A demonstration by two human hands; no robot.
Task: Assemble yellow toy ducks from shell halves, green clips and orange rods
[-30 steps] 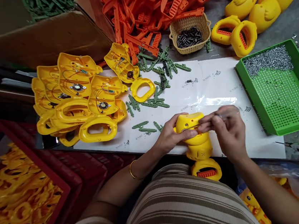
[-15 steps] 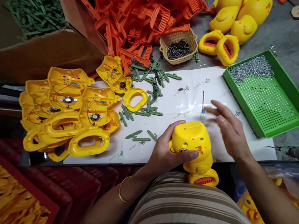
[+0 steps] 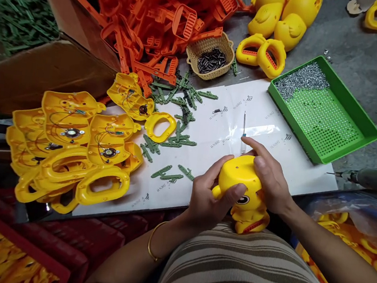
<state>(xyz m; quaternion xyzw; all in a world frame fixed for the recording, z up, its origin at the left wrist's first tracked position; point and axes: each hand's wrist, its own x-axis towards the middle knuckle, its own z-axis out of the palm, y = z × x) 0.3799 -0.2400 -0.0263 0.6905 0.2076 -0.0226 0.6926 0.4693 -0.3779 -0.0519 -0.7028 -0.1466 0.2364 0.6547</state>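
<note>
A yellow plastic duck-shaped toy (image 3: 238,169) is upright between my hands, just above my lap, with one printed eye and an orange strip at its base showing. My left hand (image 3: 211,196) wraps its left side, thumb across the front. My right hand (image 3: 270,180) is closed against its right side, the index finger reaching over the far edge. Beyond that fingertip a small screwdriver (image 3: 244,125) lies on the white sheet (image 3: 206,130), its handle partly hidden. Several green plastic strips (image 3: 172,177) are scattered left of the toy.
Open yellow shells with wires and speakers (image 3: 73,133) pile up at left. Behind are orange parts (image 3: 148,14), a basket of dark pins (image 3: 208,73) and whole yellow bodies (image 3: 291,30). A green tray of screws (image 3: 343,127) stands right, near a power driver (image 3: 368,178).
My right hand has come in from the right and closed on the toy. The toy has turned in my hands, showing its eye farther right. The whole view has shifted slightly.
</note>
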